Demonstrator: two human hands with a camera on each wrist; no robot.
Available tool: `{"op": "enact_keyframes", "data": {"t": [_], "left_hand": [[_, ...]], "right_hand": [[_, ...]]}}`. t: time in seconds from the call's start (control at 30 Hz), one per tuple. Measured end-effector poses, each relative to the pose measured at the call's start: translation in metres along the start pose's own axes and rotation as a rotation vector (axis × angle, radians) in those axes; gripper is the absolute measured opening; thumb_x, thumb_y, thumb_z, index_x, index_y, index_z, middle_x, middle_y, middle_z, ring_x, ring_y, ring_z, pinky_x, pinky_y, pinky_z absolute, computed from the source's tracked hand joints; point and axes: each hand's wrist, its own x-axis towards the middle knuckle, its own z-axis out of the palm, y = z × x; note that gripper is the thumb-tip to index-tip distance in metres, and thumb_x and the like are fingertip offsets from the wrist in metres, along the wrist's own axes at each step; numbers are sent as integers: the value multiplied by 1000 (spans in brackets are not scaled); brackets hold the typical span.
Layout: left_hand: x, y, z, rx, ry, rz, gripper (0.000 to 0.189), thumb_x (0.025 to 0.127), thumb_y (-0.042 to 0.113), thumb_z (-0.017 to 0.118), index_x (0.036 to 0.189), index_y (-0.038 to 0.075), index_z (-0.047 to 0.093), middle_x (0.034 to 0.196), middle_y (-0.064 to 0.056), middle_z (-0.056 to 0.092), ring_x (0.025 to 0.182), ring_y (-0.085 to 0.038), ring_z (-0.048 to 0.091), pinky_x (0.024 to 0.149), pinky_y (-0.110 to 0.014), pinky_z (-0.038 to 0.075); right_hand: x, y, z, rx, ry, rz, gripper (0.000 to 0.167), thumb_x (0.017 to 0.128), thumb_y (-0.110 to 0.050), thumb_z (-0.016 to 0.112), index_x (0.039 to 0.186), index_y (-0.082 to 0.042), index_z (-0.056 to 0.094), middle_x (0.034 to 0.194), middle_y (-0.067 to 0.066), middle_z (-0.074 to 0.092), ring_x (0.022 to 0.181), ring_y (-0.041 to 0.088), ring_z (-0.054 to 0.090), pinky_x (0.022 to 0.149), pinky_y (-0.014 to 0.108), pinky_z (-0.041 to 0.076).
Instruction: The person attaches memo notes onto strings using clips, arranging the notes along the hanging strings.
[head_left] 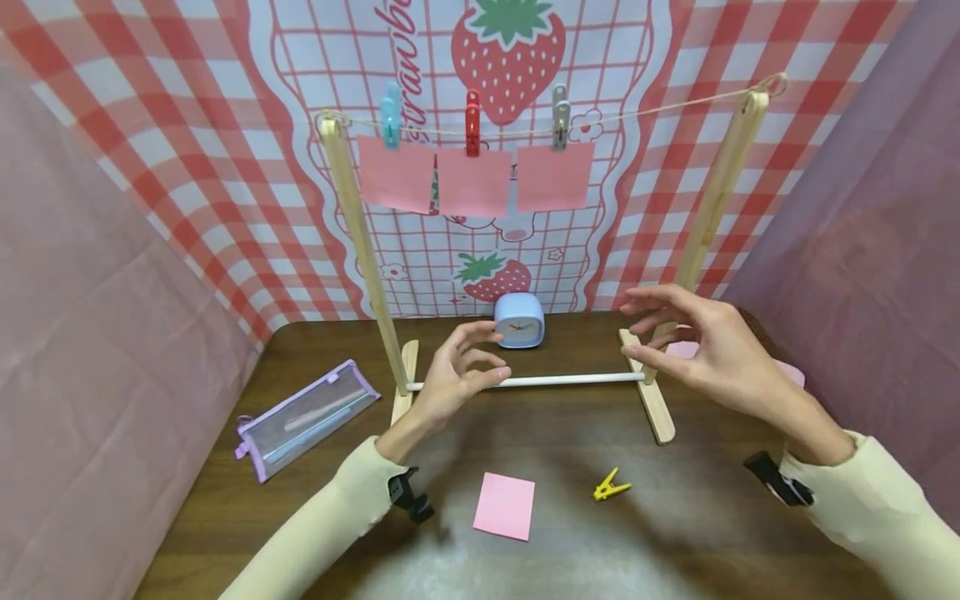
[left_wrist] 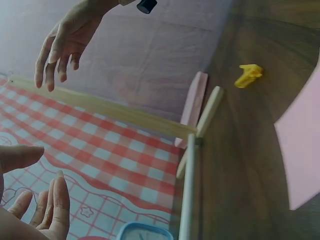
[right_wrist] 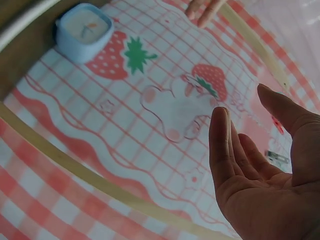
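Observation:
My left hand (head_left: pixel 459 373) hovers over the table before the rack's white crossbar (head_left: pixel 570 380), fingers loosely bent, nothing held. To the right, my right hand (head_left: pixel 708 346) hangs in the air in front of the rack's right post (head_left: pixel 716 192), thumb and fingers apart. Above and behind them, three pink paper notes (head_left: pixel 397 175) hang from a string (head_left: pixel 660 108). A light blue clothespin (head_left: pixel 391 121), a red clothespin (head_left: pixel 472 125) and a grey clothespin (head_left: pixel 560 121) hold one each. A pink sticky note (head_left: pixel 506 507) and a yellow clothespin (head_left: pixel 611 486) lie on the table nearer me.
A blue clock (head_left: pixel 519 321) stands at the back by the checked strawberry cloth (head_left: pixel 510 50). At the left lies a purple-edged mesh pencil case (head_left: pixel 307 421). Behind the right hand, a pink object (head_left: pixel 791 373) is partly hidden. Wooden feet (head_left: pixel 658 412) support the rack.

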Motion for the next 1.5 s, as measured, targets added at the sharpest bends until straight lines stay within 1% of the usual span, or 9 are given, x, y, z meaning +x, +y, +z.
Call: {"op": "enact_keyframes", "data": {"t": [0.27,0.53,0.67,0.77,0.9,1.1,1.23,1.37,1.5], "left_hand": [[-18,-14,-1,71,-27,-13,69,84,-10,77,146,3,49,138,-23,58,104,-27,70,84,-29,65],[-39,-27,-4,109,-54,-108,75,85,-6,79,150,10,46,140,-25,58,108,-38,69,82,-29,65],[-50,-34,-6,97,-58,-155,79,85,-5,79,152,11,42,141,-29,56,108,-42,68,84,-30,64],[-56,-39,-7,97,-69,-187,80,84,-6,80,152,10,43,142,-34,54,110,-51,65,84,-30,64],[-63,-43,-7,127,-93,-226,79,83,-5,81,151,8,43,141,-35,54,112,-57,62,83,-29,64],[-74,-48,-8,275,-184,-267,80,83,4,84,151,0,42,135,-32,59,108,-49,67,79,-31,63],[-82,-50,-7,384,-240,-267,77,81,7,87,146,-1,47,133,-30,61,111,-45,64,77,-32,62],[-93,-50,-3,528,-243,-236,76,75,11,92,140,0,55,131,-24,64,113,-40,59,78,-32,62],[-102,-48,4,703,-226,-197,76,69,19,96,135,4,61,129,-17,67,114,-34,56,90,-28,52]], "right_hand": [[-28,28,25,80,-58,58,61,80,-6,89,135,-16,64,120,3,75,95,-4,71,78,14,61],[-56,54,50,144,-103,50,59,81,-6,89,134,-11,64,125,13,74,98,-7,70,65,18,61],[-69,62,62,165,-119,81,59,81,-6,89,134,-10,63,124,10,74,98,-6,70,67,20,63],[-78,68,70,165,-132,107,58,82,-8,89,133,-11,63,121,9,75,97,-6,70,70,21,64],[-88,76,79,167,-147,126,54,82,-8,89,130,-10,65,120,11,75,96,-3,70,69,25,65],[-102,84,90,183,-194,125,53,83,-11,88,130,-7,64,117,18,75,95,6,73,68,28,66],[-110,88,98,207,-246,135,53,83,-12,88,129,-2,64,115,19,75,94,16,75,68,30,66],[-120,90,104,206,-289,142,50,83,-14,89,125,0,66,114,18,75,95,19,74,68,28,66],[-128,93,108,201,-305,112,47,82,-15,89,121,0,68,113,18,75,96,13,72,67,26,65]]}}
